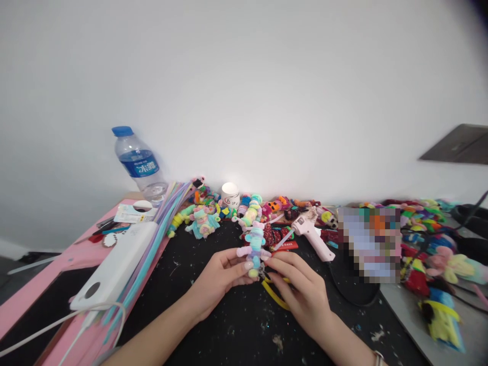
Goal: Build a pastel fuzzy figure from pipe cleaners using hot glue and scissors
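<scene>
Over the black work surface [183,315], my left hand [224,274] pinches a small pastel pipe-cleaner doll [255,239] with thumb and fingers, keeping it upright. My right hand [303,284] is closed around yellow-handled pliers [275,296], whose metal jaws are near the doll's lower end. Its fingertips come up against the doll's right side. Whether the jaws grip any wire is too small to tell. Just behind the right hand lies a pale pink hot glue gun [314,236] with a glue stick in its rear.
Along the wall sit several colourful pipe-cleaner figures [204,221] and a white paper cup [230,194]. At left are a water bottle [138,165], a bundle of pastel pipe cleaners [152,259] and a white power strip [116,269] with cables. More figures [442,315] lie at right.
</scene>
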The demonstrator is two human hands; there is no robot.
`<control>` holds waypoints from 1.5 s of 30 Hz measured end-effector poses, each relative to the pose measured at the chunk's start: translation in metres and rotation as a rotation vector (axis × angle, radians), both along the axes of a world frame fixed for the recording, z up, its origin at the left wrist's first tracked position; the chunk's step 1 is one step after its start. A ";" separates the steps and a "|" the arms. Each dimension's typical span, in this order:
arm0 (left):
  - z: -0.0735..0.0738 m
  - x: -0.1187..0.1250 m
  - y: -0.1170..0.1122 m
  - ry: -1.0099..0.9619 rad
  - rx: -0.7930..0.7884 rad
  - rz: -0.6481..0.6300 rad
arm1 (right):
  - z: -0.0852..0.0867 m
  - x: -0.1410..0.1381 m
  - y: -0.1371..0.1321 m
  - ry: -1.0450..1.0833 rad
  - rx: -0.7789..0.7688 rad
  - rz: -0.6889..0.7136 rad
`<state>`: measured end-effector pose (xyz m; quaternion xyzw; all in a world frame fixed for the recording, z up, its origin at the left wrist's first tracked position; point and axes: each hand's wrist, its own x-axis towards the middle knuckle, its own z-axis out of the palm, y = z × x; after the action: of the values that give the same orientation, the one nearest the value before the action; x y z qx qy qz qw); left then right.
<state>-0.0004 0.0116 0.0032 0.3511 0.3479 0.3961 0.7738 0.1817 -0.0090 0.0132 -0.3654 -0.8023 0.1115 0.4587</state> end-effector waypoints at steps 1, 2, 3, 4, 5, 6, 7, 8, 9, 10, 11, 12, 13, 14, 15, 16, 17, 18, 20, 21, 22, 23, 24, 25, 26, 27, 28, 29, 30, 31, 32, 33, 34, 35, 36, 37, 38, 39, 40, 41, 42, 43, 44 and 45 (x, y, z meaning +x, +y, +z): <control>0.000 0.000 0.000 0.007 0.002 -0.007 | 0.000 0.000 0.000 -0.004 -0.002 0.008; 0.000 0.000 0.000 0.016 0.005 -0.019 | 0.000 0.000 0.000 -0.012 -0.009 0.018; -0.001 0.000 0.000 0.026 0.010 -0.033 | 0.000 0.000 0.000 -0.018 -0.017 0.027; -0.001 -0.001 0.000 0.034 0.014 -0.044 | 0.000 -0.001 0.001 -0.021 -0.024 0.030; -0.001 -0.001 0.000 0.040 0.018 -0.052 | 0.000 -0.001 0.001 -0.019 -0.031 0.031; -0.002 -0.001 -0.001 0.041 0.020 -0.056 | 0.000 -0.001 0.002 -0.015 -0.035 0.029; -0.002 -0.001 -0.001 0.040 0.020 -0.057 | 0.000 -0.001 0.002 -0.010 -0.038 0.028; -0.002 0.000 -0.002 0.038 0.018 -0.055 | 0.000 -0.001 0.003 -0.003 -0.039 0.029; -0.002 0.000 -0.002 0.034 0.015 -0.054 | 0.000 -0.001 0.003 0.002 -0.038 0.033; -0.001 0.000 -0.002 0.030 0.012 -0.054 | 0.000 -0.001 0.003 0.005 -0.036 0.040; -0.001 0.000 -0.002 0.026 0.008 -0.054 | 0.000 -0.001 0.003 0.008 -0.031 0.047; -0.001 0.000 -0.001 0.023 0.005 -0.055 | 0.000 0.000 0.003 0.009 -0.028 0.052; 0.000 0.000 -0.001 0.020 0.002 -0.055 | 0.000 0.000 0.003 0.008 -0.024 0.058; 0.000 0.000 -0.001 0.017 0.000 -0.055 | -0.001 0.000 0.002 0.006 -0.021 0.063; 0.000 0.000 -0.001 0.013 -0.002 -0.055 | -0.001 0.000 0.002 0.004 -0.019 0.067; 0.000 0.000 -0.001 0.006 -0.004 -0.057 | -0.001 0.001 0.002 0.002 -0.018 0.070; 0.000 0.000 -0.001 -0.002 -0.007 -0.060 | -0.002 0.001 0.001 -0.002 -0.019 0.074; 0.001 0.000 -0.001 -0.010 -0.009 -0.065 | -0.002 0.001 0.001 -0.006 -0.021 0.077; 0.001 -0.001 -0.001 -0.021 -0.010 -0.074 | -0.002 0.001 0.001 -0.013 -0.027 0.082; 0.001 -0.001 -0.002 -0.025 -0.009 -0.077 | -0.001 0.001 0.001 -0.015 -0.030 0.083; 0.000 -0.001 -0.002 -0.028 -0.007 -0.078 | -0.001 0.001 0.001 -0.015 -0.033 0.084; 0.000 -0.001 -0.002 -0.030 -0.005 -0.079 | -0.001 0.001 0.001 -0.013 -0.035 0.084; 0.000 -0.001 -0.002 -0.029 -0.003 -0.078 | -0.001 0.001 0.001 -0.011 -0.037 0.084; -0.001 -0.001 -0.002 -0.025 0.000 -0.075 | -0.001 0.001 0.001 -0.010 -0.036 0.084; -0.002 -0.001 -0.002 -0.018 0.006 -0.072 | -0.001 0.001 0.001 -0.008 -0.033 0.085; -0.002 -0.001 -0.002 -0.008 0.012 -0.067 | -0.001 0.001 0.001 -0.007 -0.030 0.084; -0.003 -0.001 -0.002 0.003 0.017 -0.062 | -0.001 0.001 0.001 -0.008 -0.027 0.084; -0.003 0.000 -0.002 0.014 0.021 -0.060 | -0.001 0.001 0.001 -0.011 -0.025 0.084; -0.004 0.000 -0.001 0.025 0.025 -0.060 | -0.001 0.001 0.001 -0.015 -0.025 0.083; -0.004 0.000 -0.001 0.035 0.028 -0.061 | -0.001 0.001 0.002 -0.021 -0.028 0.082; -0.004 0.000 -0.001 0.044 0.032 -0.062 | -0.001 0.001 0.002 -0.028 -0.030 0.082; -0.004 0.000 -0.001 0.050 0.037 -0.062 | -0.001 0.000 0.002 -0.033 -0.032 0.082; -0.005 0.000 -0.001 0.054 0.041 -0.061 | -0.001 0.000 0.002 -0.038 -0.032 0.082; -0.005 0.000 -0.002 0.057 0.044 -0.061 | -0.002 0.000 0.002 -0.040 -0.031 0.080; -0.005 0.000 -0.002 0.059 0.046 -0.060 | -0.002 0.000 0.002 -0.041 -0.029 0.080; -0.006 0.000 -0.002 0.060 0.046 -0.060 | -0.002 0.000 0.002 -0.042 -0.028 0.081; -0.006 0.000 -0.002 0.062 0.046 -0.057 | -0.002 0.001 0.002 -0.041 -0.028 0.079; -0.006 0.000 -0.001 0.063 0.045 -0.055 | -0.002 0.001 0.001 -0.042 -0.029 0.078; -0.007 0.001 -0.001 0.065 0.045 -0.052 | -0.002 0.001 0.001 -0.043 -0.030 0.077; -0.007 0.001 -0.001 0.066 0.046 -0.050 | -0.002 0.001 0.001 -0.043 -0.032 0.075; -0.008 0.001 0.000 0.068 0.047 -0.049 | -0.002 0.001 0.001 -0.042 -0.035 0.074; -0.008 0.001 0.000 0.071 0.048 -0.050 | -0.002 0.001 0.001 -0.041 -0.039 0.074; -0.008 0.001 0.000 0.075 0.048 -0.050 | -0.002 0.001 0.001 -0.040 -0.040 0.074; -0.009 0.001 0.000 0.079 0.049 -0.051 | -0.002 0.001 0.001 -0.041 -0.041 0.076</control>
<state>0.0003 0.0120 -0.0055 0.3941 0.3593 0.3707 0.7604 0.1825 -0.0082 0.0117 -0.3463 -0.8222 0.1377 0.4302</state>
